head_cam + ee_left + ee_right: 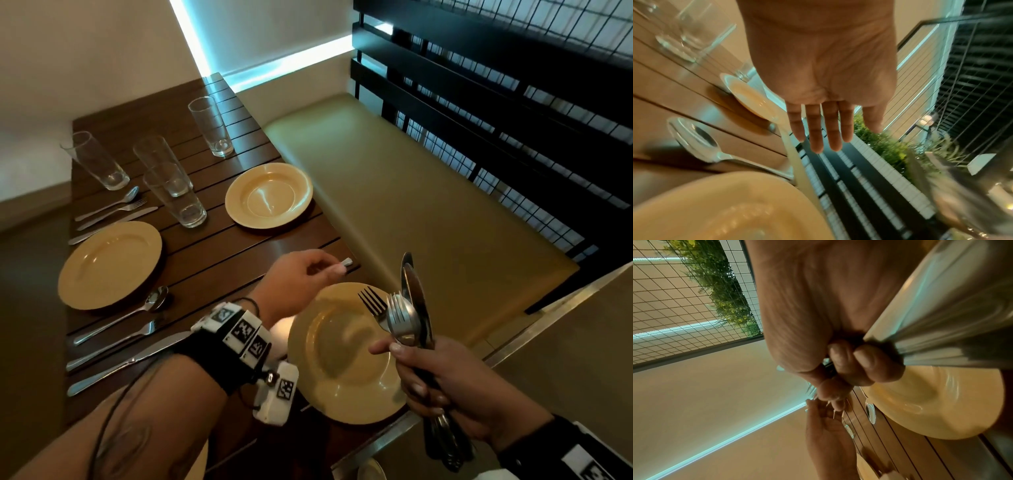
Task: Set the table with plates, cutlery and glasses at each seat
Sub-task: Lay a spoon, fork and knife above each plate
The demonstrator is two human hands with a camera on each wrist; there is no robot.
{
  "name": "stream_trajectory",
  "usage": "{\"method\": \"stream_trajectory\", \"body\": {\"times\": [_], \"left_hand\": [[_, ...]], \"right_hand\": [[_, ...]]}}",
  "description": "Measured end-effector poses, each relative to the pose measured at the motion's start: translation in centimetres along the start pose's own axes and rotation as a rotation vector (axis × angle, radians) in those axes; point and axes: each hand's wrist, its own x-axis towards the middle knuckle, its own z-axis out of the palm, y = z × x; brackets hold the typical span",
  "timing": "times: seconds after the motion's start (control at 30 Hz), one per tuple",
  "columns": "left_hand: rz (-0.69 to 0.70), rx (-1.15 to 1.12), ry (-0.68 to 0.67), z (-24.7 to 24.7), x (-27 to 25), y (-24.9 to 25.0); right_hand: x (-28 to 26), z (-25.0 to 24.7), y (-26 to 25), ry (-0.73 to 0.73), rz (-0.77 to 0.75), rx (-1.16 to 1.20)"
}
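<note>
My right hand [431, 380] grips a bundle of cutlery [409, 308], forks, spoon and knives pointing up, above the near yellow plate [342, 377]. In the right wrist view its fingers [869, 363] curl round the handles [941, 318]. My left hand [305, 275] hovers over the table just beyond that plate, fingers straight and holding nothing [826, 129]. A spoon [694, 139] lies on the table beside the plate under this hand; only its handle end [347, 262] shows in the head view. Two more yellow plates [109, 263] [269, 195] lie further along.
Several empty glasses [178, 195] stand mid-table on the dark slatted table [212, 253]. Two laid cutlery sets [116, 209] [120, 342] flank the left plate. An olive bench seat [411, 205] runs along the right edge, with a black grid partition [513, 102] behind it.
</note>
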Motion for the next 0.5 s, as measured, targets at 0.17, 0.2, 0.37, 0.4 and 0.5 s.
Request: {"method": "stream_trajectory", "body": {"times": [0.17,0.2,0.37,0.4,0.5], "left_hand": [[-0.017,-0.175,-0.107,2.0,-4.8,2.6],[-0.032,-0.204,-0.074,2.4,-5.4,2.7],[-0.064,-0.295,0.124,1.0,-7.4,2.5],[-0.077,-0.297,0.173,0.1,-7.6,2.3],[-0.109,-0.253,0.292,-2.0,-8.1,1.9]], "right_hand": [[-0.5,1.0,-0.3,-0.076,0.023,-0.064],[-0.7,1.2,-0.4,-0.090,0.030,-0.085],[-1.9,2.1,-0.6,-0.138,0.086,-0.159],[-2.1,2.2,-0.6,-0.141,0.084,-0.165],[-2.4,2.4,-0.3,-0.138,0.056,-0.163]]}}
